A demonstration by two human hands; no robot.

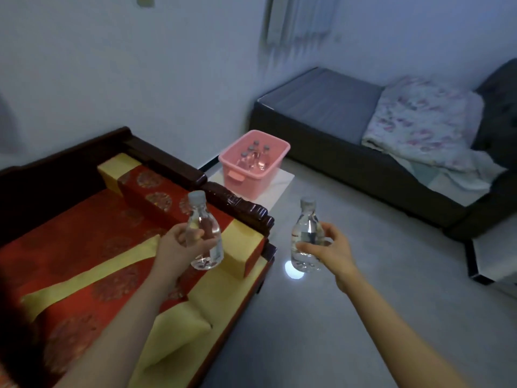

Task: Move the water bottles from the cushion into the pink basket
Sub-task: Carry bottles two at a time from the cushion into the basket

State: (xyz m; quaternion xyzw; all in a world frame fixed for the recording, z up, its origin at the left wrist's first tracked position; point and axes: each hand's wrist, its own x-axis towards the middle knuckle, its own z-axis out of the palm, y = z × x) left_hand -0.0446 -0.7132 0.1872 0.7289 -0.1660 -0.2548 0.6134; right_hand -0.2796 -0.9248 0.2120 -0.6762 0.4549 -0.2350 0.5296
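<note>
The left hand (pixel 179 245) wraps round the left bottle (pixel 205 231) over the edge of the cushion (pixel 84 247). The right hand (pixel 334 249) grips the right bottle (pixel 306 228) above the floor (pixel 363 303). Both bottles stand upright, caps up, long axes near vertical. Clear plastic and seemingly full, they likely feel weighty, smooth and slightly squashy, so mid-body is the sound hold. The basket (pixel 251 183) sits well ahead, with other bottles (pixel 255 156) upright inside.

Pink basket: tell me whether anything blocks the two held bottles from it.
Nothing visible blocks the bottle in the right hand: open floor leads to the pink basket. The bottle in the left hand must clear the sofa's wooden armrest, which seems lower. Four bottles stand inside.
</note>
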